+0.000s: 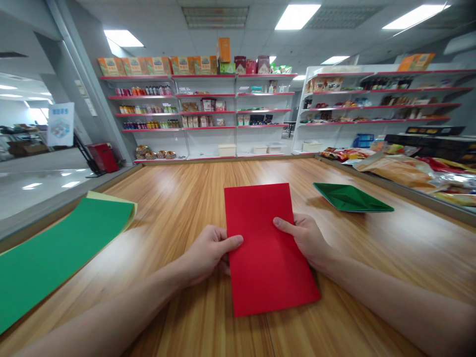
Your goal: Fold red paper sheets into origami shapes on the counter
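A red sheet of paper (264, 267) is held up over the wooden table, tilted toward me. My left hand (213, 250) pinches its left edge, thumb on the front face and fingers behind. On the opposite edge my right hand (307, 235) grips the paper the same way, a little higher up. Whether the sheet is folded or single I cannot tell. To the right lies a folded green paper piece (351, 198), creased into a pointed shape, touched by neither hand.
Green paper sheets (67, 248), with a pale yellow one beneath, lie at the table's left. The wooden tabletop (178, 198) has a raised rim. Packaged snacks (401, 171) are piled beyond its right edge. Stocked shelves (208, 111) stand behind; a red box (104, 157) is at far left.
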